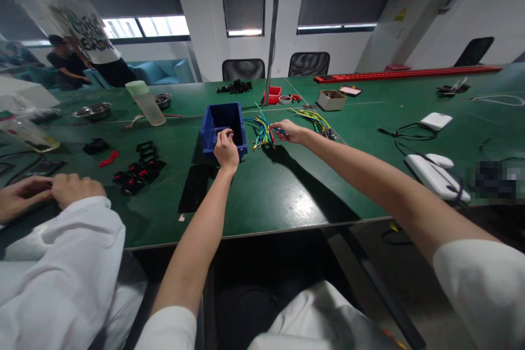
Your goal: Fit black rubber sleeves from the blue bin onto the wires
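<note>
My left hand [226,150] is over the front rim of a blue plastic bin [223,109], its fingertips pinched around something small and dark that I cannot make out. To the right, my right hand [290,132] has its fingers closed on a blue wire [280,130]. Just left of those fingers lies a bundle of yellow, green, blue and red wires [261,132] on the green table [262,191]. Another bundle of yellow and green wires [315,119] rests behind my right hand. A black phone-like slab [194,188] lies left of my left forearm.
Black and red parts [139,172] lie left of the bin. A co-worker's hands [74,190] rest at the table's left. Behind stand a plastic bottle [146,104], a red box [272,95] and a cardboard box [331,100]. A pole [273,33] rises behind the wires.
</note>
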### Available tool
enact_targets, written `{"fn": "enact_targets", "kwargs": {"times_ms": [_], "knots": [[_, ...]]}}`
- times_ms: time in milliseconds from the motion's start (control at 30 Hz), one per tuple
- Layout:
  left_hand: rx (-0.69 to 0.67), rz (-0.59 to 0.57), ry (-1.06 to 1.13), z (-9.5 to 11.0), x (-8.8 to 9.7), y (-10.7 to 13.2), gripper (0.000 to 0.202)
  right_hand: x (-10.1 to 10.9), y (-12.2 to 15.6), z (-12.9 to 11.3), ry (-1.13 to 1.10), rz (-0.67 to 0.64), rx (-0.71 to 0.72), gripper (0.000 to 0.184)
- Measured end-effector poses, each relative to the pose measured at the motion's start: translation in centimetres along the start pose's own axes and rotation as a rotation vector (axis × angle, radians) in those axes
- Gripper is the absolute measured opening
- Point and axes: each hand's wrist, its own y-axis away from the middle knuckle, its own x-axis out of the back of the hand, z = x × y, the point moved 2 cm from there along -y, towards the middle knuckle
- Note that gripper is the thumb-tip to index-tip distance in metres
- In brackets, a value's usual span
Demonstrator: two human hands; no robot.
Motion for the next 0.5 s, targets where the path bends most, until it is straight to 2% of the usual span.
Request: {"fn": "enact_targets", "kwargs": {"times_ms": [133,233,300,400,500], "knots": [[-0.002,-0.005,-0.015,-0.1,-0.2,-0.1,0.022,-0.1,0.4,0.0,-0.025,-0.191,-0.103,0.017],[-0.01,0.007,-0.03,-0.1,-0.3,0.0,0.023,-0.1,1.0,-0.2,-0.019,-0.188,-0.051,0.018],[-0.014,0.015,-0.033,-0.1,-0.4,0.1,0.024,0.2,1.4,-0.4,-0.047,-0.12,0.04,0.017],[-0.02,0.03,-0.03,-0.1,-0.5,0.1,0.026,0.8,1.9,-0.3,-0.119,0.058,0.211,0.015],[-0.027,0.052,-0.018,-0.1,-0.7,0.1,0.029,1.2,2.3,1.3,-0.203,0.277,0.253,0.021]]}}
